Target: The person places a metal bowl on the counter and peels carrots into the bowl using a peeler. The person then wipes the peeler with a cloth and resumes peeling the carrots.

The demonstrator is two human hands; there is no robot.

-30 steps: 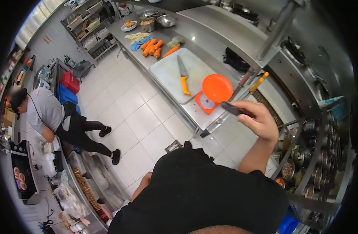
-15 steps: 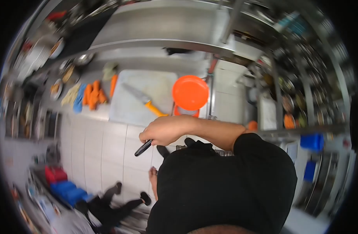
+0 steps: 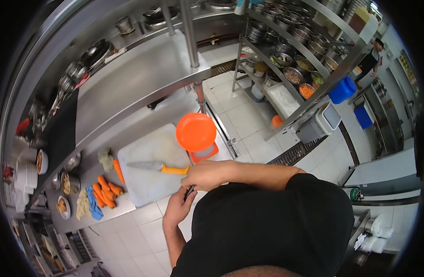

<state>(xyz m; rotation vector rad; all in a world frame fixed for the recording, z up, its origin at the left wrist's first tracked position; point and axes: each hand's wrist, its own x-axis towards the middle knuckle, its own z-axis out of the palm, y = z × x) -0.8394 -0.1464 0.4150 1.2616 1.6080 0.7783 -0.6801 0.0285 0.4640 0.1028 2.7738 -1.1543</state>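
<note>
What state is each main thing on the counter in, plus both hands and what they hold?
Right hand: closed on black tool
Left hand: closed on it too
Black tool: held, mostly hidden
Knife: lying flat on board
Board: flat, knife on it
Scale: upright, orange pan on top
Orange pan: empty
Carrots: whole, most bunched, one beside board
Blue cloth: crumpled
White bowl: upright, filled
Metal pot: upright, filled

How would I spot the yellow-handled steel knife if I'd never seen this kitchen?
Find the grey metal counter, then the rectangular white cutting board beside the round orange scale dish. The knife lies on that board, its handle pointing toward the right hand. Its silver blade and yellow handle set it apart from the orange carrots nearby.
</note>
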